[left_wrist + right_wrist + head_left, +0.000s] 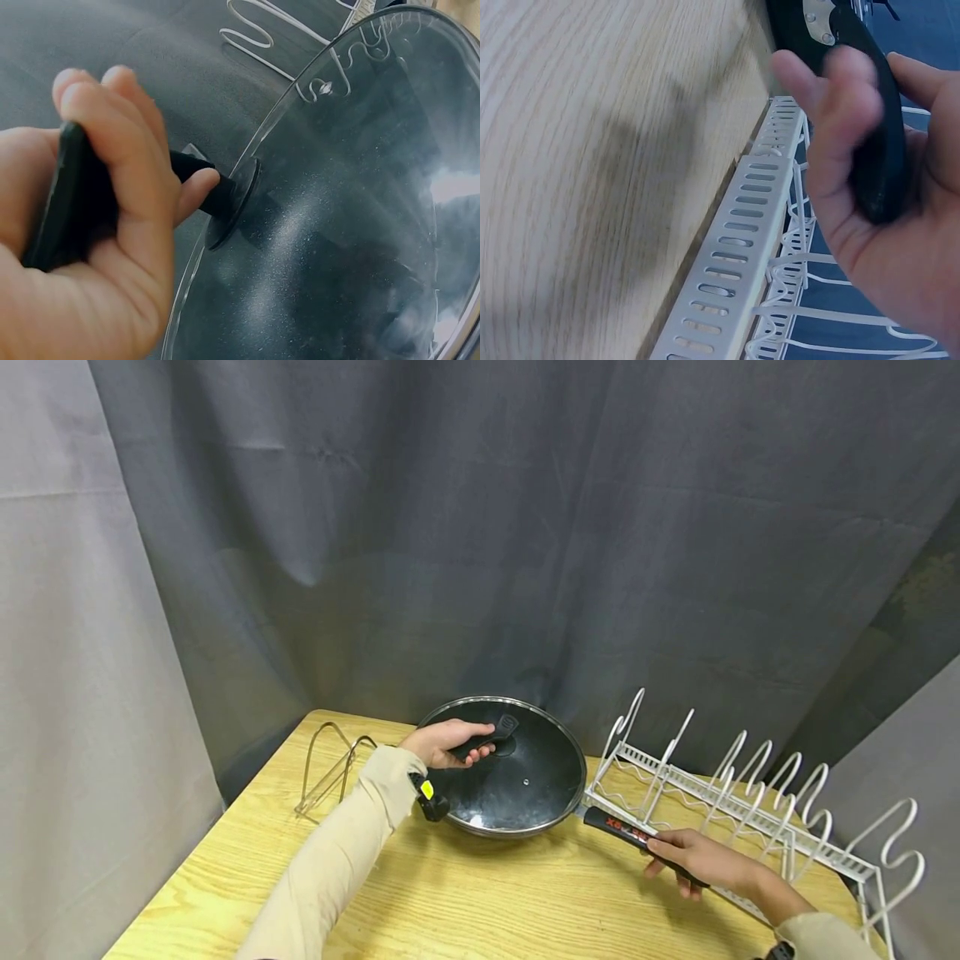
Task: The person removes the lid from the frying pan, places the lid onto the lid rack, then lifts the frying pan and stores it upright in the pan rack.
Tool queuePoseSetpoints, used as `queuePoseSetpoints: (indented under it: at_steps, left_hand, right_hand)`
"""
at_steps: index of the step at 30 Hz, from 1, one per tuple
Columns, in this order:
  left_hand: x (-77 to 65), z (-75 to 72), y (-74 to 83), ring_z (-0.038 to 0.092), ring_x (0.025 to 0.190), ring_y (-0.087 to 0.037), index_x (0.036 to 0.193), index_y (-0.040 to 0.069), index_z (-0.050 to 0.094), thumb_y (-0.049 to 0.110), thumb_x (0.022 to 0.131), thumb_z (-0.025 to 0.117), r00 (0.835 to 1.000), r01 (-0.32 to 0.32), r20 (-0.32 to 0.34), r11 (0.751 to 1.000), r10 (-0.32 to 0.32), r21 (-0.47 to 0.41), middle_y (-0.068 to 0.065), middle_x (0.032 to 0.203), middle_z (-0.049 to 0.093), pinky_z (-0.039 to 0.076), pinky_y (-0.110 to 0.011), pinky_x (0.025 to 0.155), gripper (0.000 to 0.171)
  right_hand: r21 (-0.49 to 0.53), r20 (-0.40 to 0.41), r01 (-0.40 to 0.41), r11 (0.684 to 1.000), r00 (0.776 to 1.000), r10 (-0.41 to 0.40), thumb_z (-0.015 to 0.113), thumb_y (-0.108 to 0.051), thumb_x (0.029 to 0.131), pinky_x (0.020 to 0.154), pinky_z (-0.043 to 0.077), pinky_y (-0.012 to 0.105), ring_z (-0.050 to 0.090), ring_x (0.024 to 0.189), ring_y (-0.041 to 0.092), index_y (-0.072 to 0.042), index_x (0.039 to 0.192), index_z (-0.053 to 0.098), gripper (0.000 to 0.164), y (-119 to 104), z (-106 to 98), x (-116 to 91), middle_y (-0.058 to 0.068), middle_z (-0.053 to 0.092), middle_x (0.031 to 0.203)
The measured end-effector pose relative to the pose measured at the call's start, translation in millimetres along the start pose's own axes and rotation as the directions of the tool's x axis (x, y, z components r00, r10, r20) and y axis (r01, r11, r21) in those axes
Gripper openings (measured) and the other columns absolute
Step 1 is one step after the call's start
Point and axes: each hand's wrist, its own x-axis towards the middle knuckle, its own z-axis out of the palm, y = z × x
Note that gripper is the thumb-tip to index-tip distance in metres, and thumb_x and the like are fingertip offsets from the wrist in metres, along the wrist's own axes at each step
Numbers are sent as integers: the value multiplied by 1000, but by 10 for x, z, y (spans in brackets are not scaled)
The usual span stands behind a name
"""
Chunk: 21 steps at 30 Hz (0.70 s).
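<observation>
A dark frying pan (491, 834) with a long black handle (611, 825) is at the middle of the wooden table's back edge. Over its top lies a clear glass lid (525, 789) with a metal rim. My left hand (450, 743) grips the lid's black knob handle (507, 725), its fingers curled round it in the left wrist view. With my right hand (705, 860) I hold the pan handle near its end; the right wrist view shows fingers wrapping the black grip (881, 150). Part of the pan's inside shows dark through the glass.
A white wire rack (682, 778) with upright loop dividers stands along the table's right side, just behind and below my right hand. On the left is a small metal wire stand (307, 764), close to my left forearm. Grey curtains (480, 527) hang behind the table (465, 902).
</observation>
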Motion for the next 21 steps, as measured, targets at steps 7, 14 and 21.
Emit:
queuePoseSetpoints:
  at_steps: [7,14,21]
  left_hand:
    - [29,31,-14,40,46,-1,102,-7,61,28,98,52,1000,16,-25,1000,-15,14,2,61,48,37,-13,42,36]
    - [51,47,-15,38,45,0,88,-1,60,21,99,50,1000,-10,-23,999,11,50,4,59,46,36,-11,41,27]
    - [23,53,-55,39,46,-1,90,-3,58,19,100,50,998,-60,-21,996,62,68,3,59,47,36,-12,42,25]
  right_hand:
    - [-111,-58,-28,993,998,22,34,-37,103,36,34,18,37,39,5,5,93,57,49,7,39,16,9,59,67]
    - [-185,-113,-39,982,993,19,32,-38,104,34,29,18,32,37,6,2,80,54,51,-23,78,18,0,46,55]
    - [-190,-143,-68,979,989,41,34,-40,103,34,28,18,31,37,7,2,79,54,53,-45,92,11,0,45,53]
